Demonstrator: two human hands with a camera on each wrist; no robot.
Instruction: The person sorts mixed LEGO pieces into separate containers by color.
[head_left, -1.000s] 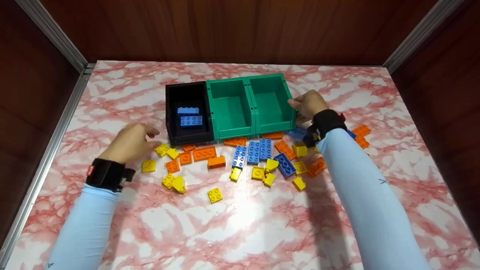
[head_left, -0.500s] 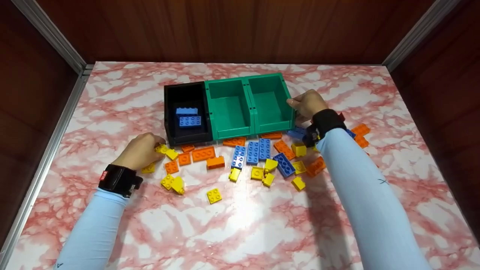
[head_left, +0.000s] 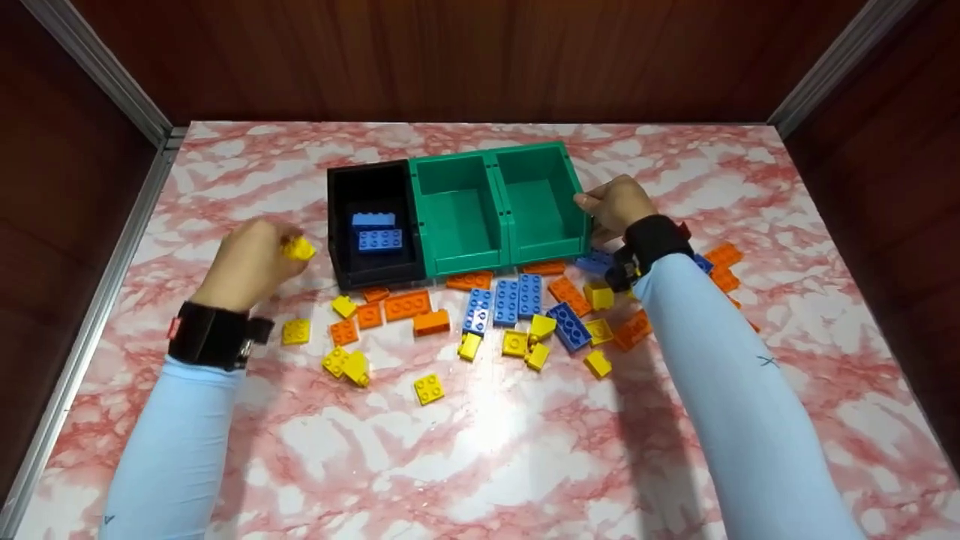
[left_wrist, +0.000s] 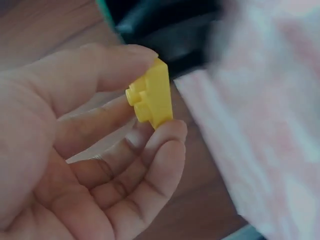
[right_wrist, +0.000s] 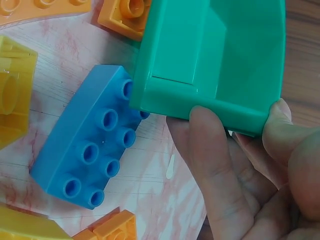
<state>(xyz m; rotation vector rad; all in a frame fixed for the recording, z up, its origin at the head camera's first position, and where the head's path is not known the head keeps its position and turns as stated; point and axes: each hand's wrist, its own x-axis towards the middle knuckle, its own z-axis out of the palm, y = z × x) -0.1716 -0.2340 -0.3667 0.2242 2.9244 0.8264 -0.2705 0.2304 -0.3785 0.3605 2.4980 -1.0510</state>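
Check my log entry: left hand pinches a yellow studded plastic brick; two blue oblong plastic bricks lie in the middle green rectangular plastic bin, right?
Wrong bin: head view shows the blue bricks in the black rectangular plastic bin; the left hand pinches the yellow brick.

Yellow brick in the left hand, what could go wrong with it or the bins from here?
The yellow brick could slip, since the left hand pinches it with thumb and fingertips only.
If dropped into the nearby black bin, it might mix with the two blue bricks there.
The right hand holds the end green bin's side; a tug might shift the row into the orange bricks close in front.
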